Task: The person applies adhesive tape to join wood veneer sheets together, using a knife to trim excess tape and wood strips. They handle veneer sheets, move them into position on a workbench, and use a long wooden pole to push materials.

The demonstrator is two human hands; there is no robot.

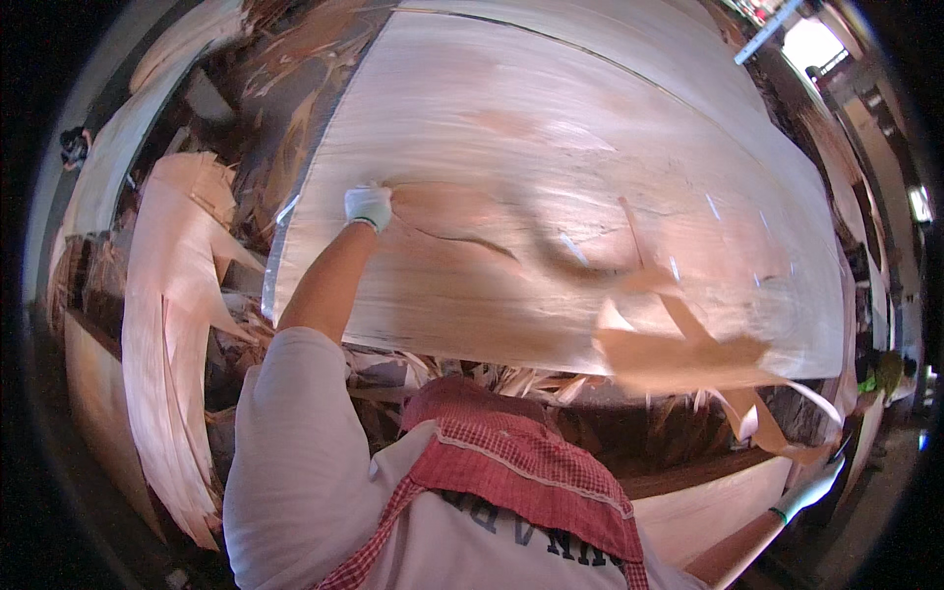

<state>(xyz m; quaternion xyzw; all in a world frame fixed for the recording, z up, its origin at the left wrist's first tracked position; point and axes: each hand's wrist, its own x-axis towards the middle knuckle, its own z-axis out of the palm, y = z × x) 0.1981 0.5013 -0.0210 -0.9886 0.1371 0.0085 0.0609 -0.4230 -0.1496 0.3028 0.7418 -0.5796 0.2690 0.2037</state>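
Observation:
A wide stack of pale wood veneer sheets [462, 118] lies in front of me. My left hand [369, 206], in a white glove, is closed at the pointed end of a thin, loose veneer piece [447, 208] on the stack's left part. My right hand [812, 490], also gloved, is low at the far right, past the stack's near edge. Its fingers look closed around something dark and thin that I cannot make out. Close by, a torn veneer strip [688, 359], smeared by motion, curls over the near right edge; whether the right hand touches it is unclear.
Long veneer scraps [167, 324] hang in a pile on the left. Torn veneer litters the floor [295, 147] beside the stack and below its near edge. A pale board [713, 511] lies at lower right. Another person [74, 147] is far left.

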